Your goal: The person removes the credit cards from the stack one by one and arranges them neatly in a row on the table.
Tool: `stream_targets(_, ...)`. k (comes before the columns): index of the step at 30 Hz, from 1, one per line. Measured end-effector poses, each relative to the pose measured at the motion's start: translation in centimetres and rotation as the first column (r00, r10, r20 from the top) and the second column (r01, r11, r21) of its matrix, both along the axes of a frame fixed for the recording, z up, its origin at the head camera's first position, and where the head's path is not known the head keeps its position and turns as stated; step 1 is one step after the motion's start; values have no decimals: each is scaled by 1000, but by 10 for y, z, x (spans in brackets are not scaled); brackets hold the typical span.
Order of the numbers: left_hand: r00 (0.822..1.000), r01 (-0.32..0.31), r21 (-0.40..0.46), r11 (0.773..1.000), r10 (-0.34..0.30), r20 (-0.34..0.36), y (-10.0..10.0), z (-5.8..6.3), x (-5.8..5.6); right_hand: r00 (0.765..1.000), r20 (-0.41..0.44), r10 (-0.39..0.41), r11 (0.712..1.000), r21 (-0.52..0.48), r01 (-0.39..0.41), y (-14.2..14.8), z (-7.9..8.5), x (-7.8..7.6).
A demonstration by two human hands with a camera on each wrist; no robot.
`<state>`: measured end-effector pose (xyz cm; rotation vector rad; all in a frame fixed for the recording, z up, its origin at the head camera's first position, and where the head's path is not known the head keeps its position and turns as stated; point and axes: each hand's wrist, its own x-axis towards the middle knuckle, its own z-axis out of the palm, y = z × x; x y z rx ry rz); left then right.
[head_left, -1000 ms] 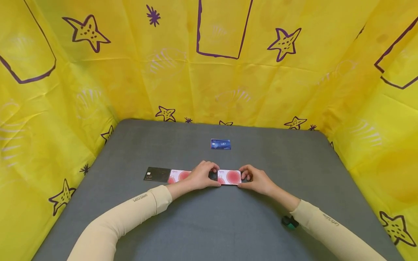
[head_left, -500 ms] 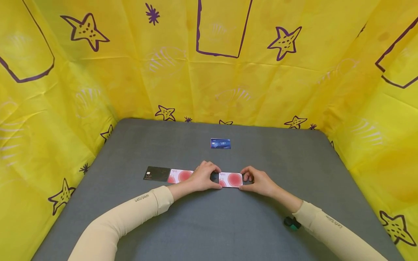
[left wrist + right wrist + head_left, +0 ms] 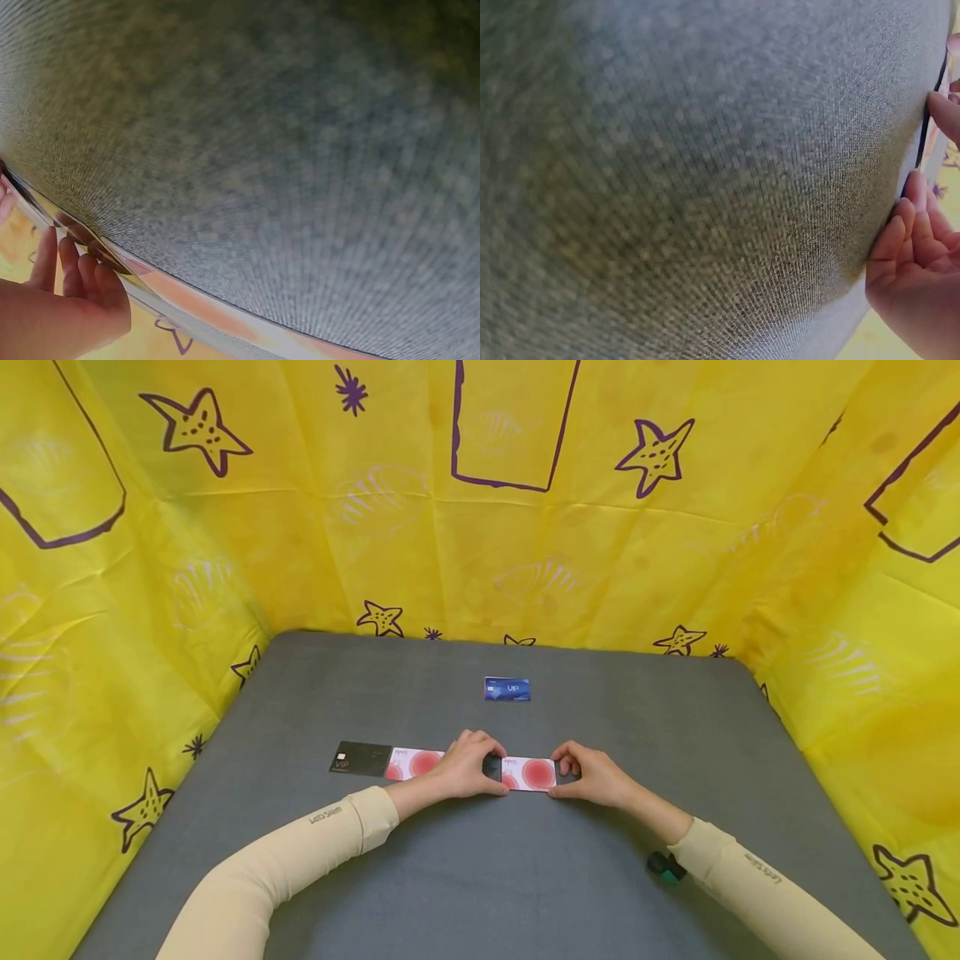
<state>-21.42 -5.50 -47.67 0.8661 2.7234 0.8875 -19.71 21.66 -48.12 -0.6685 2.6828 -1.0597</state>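
A pink-and-white card (image 3: 528,773) with a red circle lies between my hands. My left hand (image 3: 471,767) pinches its left end between thumb and fingers; my right hand (image 3: 596,778) does the same at the right end. Dark surface (image 3: 492,766) shows inside the curve of my left hand, and more at the right hand's fingers. Left of these, a second pink card (image 3: 412,763) lies edge to edge with a black VIP card (image 3: 360,758), partly covered by my left hand. In the left wrist view, the left hand (image 3: 79,300) is at the cards' edge.
A blue VIP card (image 3: 507,689) lies farther back on the grey table (image 3: 465,877). A small black and green object (image 3: 666,867) sits by the right sleeve. Yellow patterned cloth (image 3: 405,543) walls the table's back and sides.
Both hands have shifted the held pink card slightly toward me between the first two frames. Since then it has stayed nearly still.
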Motion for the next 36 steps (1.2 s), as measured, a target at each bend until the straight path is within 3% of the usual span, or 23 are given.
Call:
stream_targets(27,1000,26,-3,1000,-26,-7,-1,2,-2,1000,-26,7,1000,8,-7,0,3,1)
stream_targets(36,999,37,35,999,-36,-29,-4,-1,1,997,-65,28,999,-21,-29,-1,-2,2)
